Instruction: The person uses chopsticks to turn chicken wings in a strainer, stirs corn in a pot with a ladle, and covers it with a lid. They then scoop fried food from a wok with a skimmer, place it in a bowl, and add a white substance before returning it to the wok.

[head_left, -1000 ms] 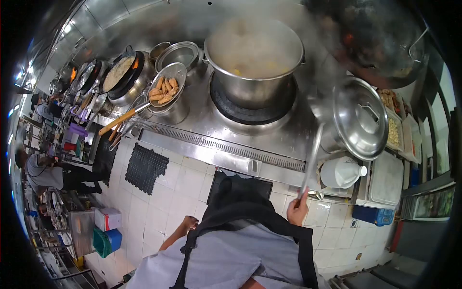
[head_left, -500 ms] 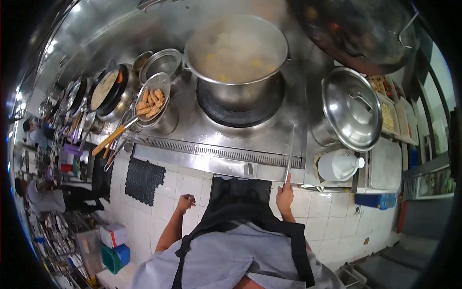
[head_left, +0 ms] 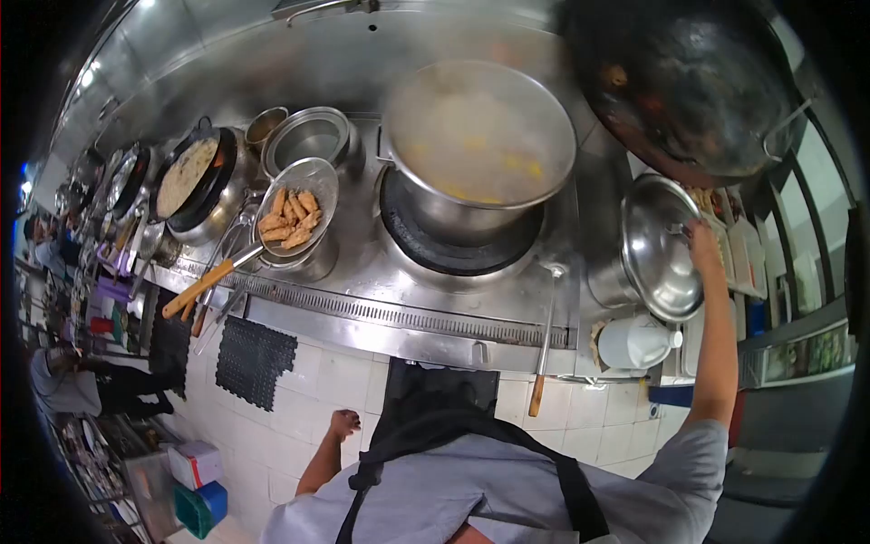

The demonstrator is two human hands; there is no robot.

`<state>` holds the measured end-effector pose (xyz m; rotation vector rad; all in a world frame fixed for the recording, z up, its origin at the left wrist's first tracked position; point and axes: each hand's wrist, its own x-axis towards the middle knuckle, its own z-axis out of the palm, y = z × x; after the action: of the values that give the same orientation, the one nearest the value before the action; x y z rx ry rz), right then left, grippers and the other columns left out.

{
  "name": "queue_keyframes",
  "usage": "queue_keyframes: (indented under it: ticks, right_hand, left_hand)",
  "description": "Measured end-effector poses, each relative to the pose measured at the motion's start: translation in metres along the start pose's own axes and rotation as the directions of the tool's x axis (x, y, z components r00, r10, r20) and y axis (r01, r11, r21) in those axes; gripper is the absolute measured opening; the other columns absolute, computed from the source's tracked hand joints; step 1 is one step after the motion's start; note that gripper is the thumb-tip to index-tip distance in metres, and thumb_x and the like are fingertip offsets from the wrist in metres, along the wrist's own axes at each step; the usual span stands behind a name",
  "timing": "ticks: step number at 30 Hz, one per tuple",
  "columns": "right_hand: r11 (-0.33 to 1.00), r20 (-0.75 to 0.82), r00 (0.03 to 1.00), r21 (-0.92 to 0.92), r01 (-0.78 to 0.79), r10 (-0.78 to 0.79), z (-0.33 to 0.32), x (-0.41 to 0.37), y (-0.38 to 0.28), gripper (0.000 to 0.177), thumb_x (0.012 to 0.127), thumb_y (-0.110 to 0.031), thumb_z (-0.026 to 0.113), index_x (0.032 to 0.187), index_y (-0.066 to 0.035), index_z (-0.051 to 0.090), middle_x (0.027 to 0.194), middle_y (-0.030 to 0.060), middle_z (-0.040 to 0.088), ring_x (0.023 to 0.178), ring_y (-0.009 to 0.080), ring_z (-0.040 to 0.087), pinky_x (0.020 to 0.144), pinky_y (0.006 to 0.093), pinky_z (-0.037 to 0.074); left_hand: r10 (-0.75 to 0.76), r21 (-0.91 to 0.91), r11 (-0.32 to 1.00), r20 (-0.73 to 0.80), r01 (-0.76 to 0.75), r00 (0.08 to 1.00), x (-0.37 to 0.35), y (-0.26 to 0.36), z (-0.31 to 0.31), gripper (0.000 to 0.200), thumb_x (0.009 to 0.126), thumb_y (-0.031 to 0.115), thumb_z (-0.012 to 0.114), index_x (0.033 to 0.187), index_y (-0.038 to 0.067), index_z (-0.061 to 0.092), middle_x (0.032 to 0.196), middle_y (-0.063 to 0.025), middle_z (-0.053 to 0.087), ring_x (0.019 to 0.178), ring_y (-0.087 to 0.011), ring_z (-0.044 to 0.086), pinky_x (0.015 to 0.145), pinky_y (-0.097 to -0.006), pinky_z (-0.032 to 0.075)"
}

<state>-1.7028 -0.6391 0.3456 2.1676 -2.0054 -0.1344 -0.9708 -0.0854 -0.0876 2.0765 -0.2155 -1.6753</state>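
My right hand is closed round the handle of a round steel lid, which is tilted over a steel pot on the right. Left of it, a long-handled ladle lies across the stove's front edge, its wooden grip overhanging. A large pot of steaming liquid with yellow pieces stands on the burner. My left hand hangs low in front of the stove, fingers curled, with nothing visible in it.
A wooden-handled strainer with brown fried pieces rests over a pot on the left. A wok stands beyond it. A big dark wok leans at upper right. A white jug stands near the right edge. A co-worker is at far left.
My right hand has let go of the ladle and moved up and right onto the lid's handle. The lid has tilted more. My left hand stays low, and the view has shifted.
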Motion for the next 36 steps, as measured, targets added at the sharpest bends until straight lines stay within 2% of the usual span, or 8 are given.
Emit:
queue_keyframes:
  ticks: [3, 10, 17, 21, 22, 25, 29, 36]
  right_hand:
    - [0.992, -0.088, 0.989, 0.023, 0.122, -0.12, -0.021, -0.012, -0.025, 0.043, 0.074, 0.007, 0.064, 0.116, 0.0, 0.061, 0.117, 0.0245, 0.058, 0.111, 0.0426, 0.056, 0.093, 0.0456, 0.049]
    - [0.991, -0.088, 0.988, 0.029, 0.128, -0.125, -0.011, -0.002, -0.025, 0.034, 0.077, 0.005, 0.064, 0.111, 0.002, 0.061, 0.109, 0.0247, 0.062, 0.108, 0.0432, 0.057, 0.09, 0.0471, 0.047]
    - [0.905, -0.288, 0.893, 0.15, 0.398, -0.345, -0.15, -0.015, -0.178, 0.029, 0.08, 0.006, 0.061, 0.109, 0.005, 0.057, 0.106, 0.0276, 0.061, 0.105, 0.0465, 0.056, 0.088, 0.0491, 0.043]
    - [0.823, -0.33, 0.805, 0.124, 0.555, -0.494, -0.189, 0.021, -0.271, 0.018, 0.082, 0.006, 0.056, 0.1, 0.004, 0.054, 0.095, 0.0266, 0.057, 0.097, 0.0487, 0.054, 0.081, 0.0513, 0.042]
    - [0.835, -0.324, 0.816, 0.12, 0.536, -0.478, -0.194, 0.031, -0.294, 0.023, 0.078, 0.009, 0.059, 0.099, 0.005, 0.052, 0.094, 0.0264, 0.057, 0.095, 0.0492, 0.053, 0.077, 0.0506, 0.041]
    - [0.812, -0.335, 0.794, 0.123, 0.57, -0.507, -0.207, 0.052, -0.346, 0.022, 0.078, 0.01, 0.057, 0.099, 0.004, 0.052, 0.093, 0.0265, 0.056, 0.093, 0.0489, 0.054, 0.076, 0.051, 0.041]
    - [0.799, -0.33, 0.76, 0.028, 0.601, -0.56, -0.212, 0.071, -0.392, 0.026, 0.082, 0.012, 0.049, 0.106, 0.003, 0.054, 0.093, 0.0261, 0.059, 0.096, 0.0463, 0.058, 0.08, 0.0518, 0.046]
    - [0.85, -0.277, 0.82, 0.019, 0.526, -0.501, -0.196, 0.11, -0.445, 0.023, 0.08, 0.01, 0.053, 0.102, 0.004, 0.054, 0.1, 0.0288, 0.061, 0.102, 0.0468, 0.058, 0.084, 0.0519, 0.047]
  left_hand:
    - [0.088, -0.075, 0.993, -0.02, -0.09, 0.996, 0.022, 0.01, -0.004, 0.014, 0.09, 0.012, 0.057, 0.095, 0.001, 0.065, 0.072, -0.0089, 0.065, 0.057, -0.0178, 0.066, 0.039, -0.0269, 0.04]
    - [0.124, -0.104, 0.986, -0.061, -0.13, 0.99, 0.026, 0.023, -0.026, 0.012, 0.088, 0.013, 0.059, 0.092, 0.003, 0.064, 0.071, -0.0082, 0.065, 0.056, -0.0157, 0.066, 0.039, -0.0248, 0.038]
    - [-0.141, 0.007, 0.99, 0.04, 0.141, 0.989, 0.02, -0.02, -0.061, 0.012, 0.087, 0.015, 0.058, 0.082, 0.007, 0.064, 0.065, -0.006, 0.061, 0.052, -0.018, 0.061, 0.041, -0.0311, 0.038]
    - [-0.079, -0.099, 0.991, 0.065, 0.086, 0.995, 0.037, -0.016, -0.067, 0.012, 0.086, 0.015, 0.059, 0.078, 0.006, 0.062, 0.066, -0.006, 0.061, 0.052, -0.017, 0.061, 0.041, -0.0314, 0.04]
    - [-0.022, -0.064, 0.998, -0.055, 0.019, 0.998, 0.029, -0.004, -0.059, 0.009, 0.085, 0.012, 0.061, 0.082, 0.004, 0.064, 0.068, -0.0061, 0.063, 0.053, -0.0163, 0.062, 0.042, -0.03, 0.042]
    - [0.121, -0.188, 0.973, -0.078, -0.134, 0.99, 0.032, 0.012, -0.054, 0.01, 0.084, 0.01, 0.061, 0.089, 0.003, 0.065, 0.07, -0.0067, 0.065, 0.055, -0.0159, 0.064, 0.042, -0.0266, 0.043]
    - [0.112, -0.238, 0.962, -0.105, -0.134, 0.988, 0.028, 0.014, -0.046, 0.012, 0.086, 0.01, 0.061, 0.095, 0.004, 0.065, 0.074, -0.0069, 0.067, 0.058, -0.0153, 0.067, 0.041, -0.0254, 0.042]
    - [-0.04, -0.21, 0.977, 0.02, 0.044, 0.999, 0.021, -0.06, -0.059, 0.009, 0.087, 0.014, 0.06, 0.083, 0.006, 0.062, 0.071, -0.0061, 0.065, 0.058, -0.0168, 0.065, 0.042, -0.0272, 0.038]
